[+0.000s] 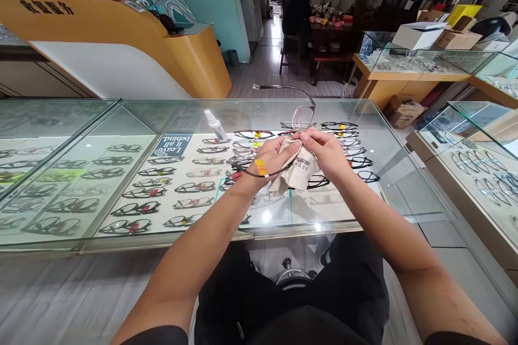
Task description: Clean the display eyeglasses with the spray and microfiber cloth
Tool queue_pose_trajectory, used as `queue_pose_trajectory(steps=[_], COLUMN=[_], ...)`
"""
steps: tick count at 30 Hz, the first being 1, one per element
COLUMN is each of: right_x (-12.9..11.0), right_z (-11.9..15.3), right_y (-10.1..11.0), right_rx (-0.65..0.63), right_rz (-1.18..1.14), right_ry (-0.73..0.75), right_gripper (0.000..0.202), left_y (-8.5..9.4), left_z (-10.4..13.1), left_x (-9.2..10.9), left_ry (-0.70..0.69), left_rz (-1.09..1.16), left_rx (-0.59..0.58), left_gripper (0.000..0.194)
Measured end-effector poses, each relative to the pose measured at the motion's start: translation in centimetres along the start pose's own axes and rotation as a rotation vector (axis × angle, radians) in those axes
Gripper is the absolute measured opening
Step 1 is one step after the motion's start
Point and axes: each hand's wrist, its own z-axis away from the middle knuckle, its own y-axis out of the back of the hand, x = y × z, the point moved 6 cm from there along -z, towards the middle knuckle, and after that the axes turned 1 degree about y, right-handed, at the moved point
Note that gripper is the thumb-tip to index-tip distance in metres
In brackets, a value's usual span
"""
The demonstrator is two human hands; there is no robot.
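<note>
My left hand is closed over a pale cleaning cloth with dark printing, pressing it around part of a pair of eyeglasses. My right hand pinches the glasses and the cloth's upper edge near the middle of the frame. One lens stands up beyond my fingers, and its temple arm reaches left above them. The other arm, with a yellow tag, runs back beside my left wrist. The cloth and my fingers hide the second lens. Both hands are above the glass display case.
A white spray bottle stands on the glass case, left of my hands. Rows of eyeglasses lie inside it. More display cases are on the right. A person sits at a far table. A wooden counter stands behind.
</note>
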Motion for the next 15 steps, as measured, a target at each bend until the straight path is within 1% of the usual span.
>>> queue_pose_trajectory(steps=[2, 4, 6, 9, 11, 13, 15], right_x=[-0.2, -0.2, -0.1, 0.2, 0.3, 0.6, 0.9], right_z=[0.0, 0.0, 0.0, 0.0, 0.0, -0.1, -0.1], right_y=[0.0, 0.1, 0.2, 0.4, 0.5, 0.5, 0.3], right_rx=[0.009, 0.025, 0.036, 0.049, 0.063, 0.077, 0.089], right_rz=[0.002, -0.015, -0.06, -0.122, -0.138, -0.149, -0.172], right_ry=[0.012, 0.0, -0.035, -0.081, -0.103, -0.128, -0.152], right_gripper=[0.042, 0.043, 0.043, 0.043, 0.043, 0.046, 0.05], left_y=[0.2, 0.3, 0.2, -0.1, -0.3, -0.4, -0.4], left_z=[-0.1, 0.0, 0.3, 0.9, 1.1, 1.1, 0.9], left_x=[0.1, 0.2, 0.4, 0.7, 0.9, 0.8, 0.5], left_ry=[-0.04, -0.054, -0.037, 0.009, 0.028, 0.033, 0.014], left_rz=[-0.031, -0.038, -0.02, 0.002, 0.008, -0.013, -0.066], left_rx=[0.021, 0.018, -0.008, -0.078, -0.11, -0.133, -0.129], left_gripper=[0.069, 0.065, 0.063, 0.058, 0.062, 0.064, 0.058])
